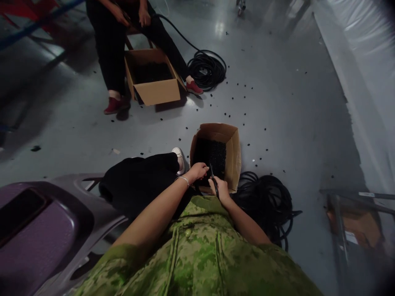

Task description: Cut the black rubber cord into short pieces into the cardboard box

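An open cardboard box (233, 158) stands on the floor close in front of me, with many small black pieces (217, 154) inside. Over its near edge, my right hand (220, 187) is closed around dark-handled scissors (213, 179), whose blades point away from me into the box. Just left of the blades is my left hand (197, 171), its fingers pinched together at the tips. Whatever it holds is too small and dark to make out. A bracelet circles the left wrist.
Coiled black tubing (265, 197) lies right of the box. Ahead left, a seated person has another open box (157, 92) between the legs, beside a second coil (207, 70). Small black bits dot the floor. A purple-grey chair (58, 230) with a dark phone stands at left.
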### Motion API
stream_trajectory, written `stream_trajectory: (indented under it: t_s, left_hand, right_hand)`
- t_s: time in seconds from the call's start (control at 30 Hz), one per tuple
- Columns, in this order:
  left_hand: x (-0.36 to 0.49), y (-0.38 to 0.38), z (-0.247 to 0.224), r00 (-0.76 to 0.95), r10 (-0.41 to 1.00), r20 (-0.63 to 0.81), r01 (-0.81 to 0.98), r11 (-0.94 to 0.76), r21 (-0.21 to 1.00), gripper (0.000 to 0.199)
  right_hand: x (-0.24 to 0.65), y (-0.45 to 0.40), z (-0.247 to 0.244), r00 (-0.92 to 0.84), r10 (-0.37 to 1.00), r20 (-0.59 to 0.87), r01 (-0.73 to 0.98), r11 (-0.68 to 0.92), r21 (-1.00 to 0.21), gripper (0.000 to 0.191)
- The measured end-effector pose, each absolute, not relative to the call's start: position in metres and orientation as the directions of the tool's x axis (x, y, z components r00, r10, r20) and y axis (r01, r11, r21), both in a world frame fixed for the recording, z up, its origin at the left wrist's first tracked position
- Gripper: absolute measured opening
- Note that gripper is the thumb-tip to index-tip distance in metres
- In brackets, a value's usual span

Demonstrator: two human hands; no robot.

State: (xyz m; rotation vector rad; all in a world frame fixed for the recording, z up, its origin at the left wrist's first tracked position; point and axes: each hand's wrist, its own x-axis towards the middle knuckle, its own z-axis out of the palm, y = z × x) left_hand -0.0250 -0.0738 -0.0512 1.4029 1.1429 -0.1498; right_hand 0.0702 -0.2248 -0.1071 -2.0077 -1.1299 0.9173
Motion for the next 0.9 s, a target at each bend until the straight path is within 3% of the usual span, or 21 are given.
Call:
stream_trajectory:
  t_s: [0.23,0.47,0.63,0.9]
  left_hand:
    - [-0.027,-0.076,-0.052,0.511,0.516,-0.687,0.746,0.131,0.653,0.021]
    - [-0.027,-0.075,-0.051,0.659,0.462,-0.594,0.679,-0.026,0.734,0.024]
    - [-0.025,-0.075,-0.053,0.656,0.466,-0.593,0.693,-0.062,0.718,0.024]
    - [-0.017,-0.079,-0.047,0.524,0.531,-0.666,0.823,-0.112,0.557,0.032]
  right_hand:
    - [0.075,-0.223,-0.104,0.408,0.858,-0.313,0.352,-0.464,-0.813,0.047]
    - [0.091,-0.217,-0.105,0.373,0.805,-0.461,0.066,-0.519,-0.852,0.047]
    - [0.089,-0.217,-0.099,0.386,0.808,-0.445,0.095,-0.515,-0.852,0.051]
    - [0.086,-0.224,-0.109,0.420,0.820,-0.390,0.187,-0.498,-0.846,0.068]
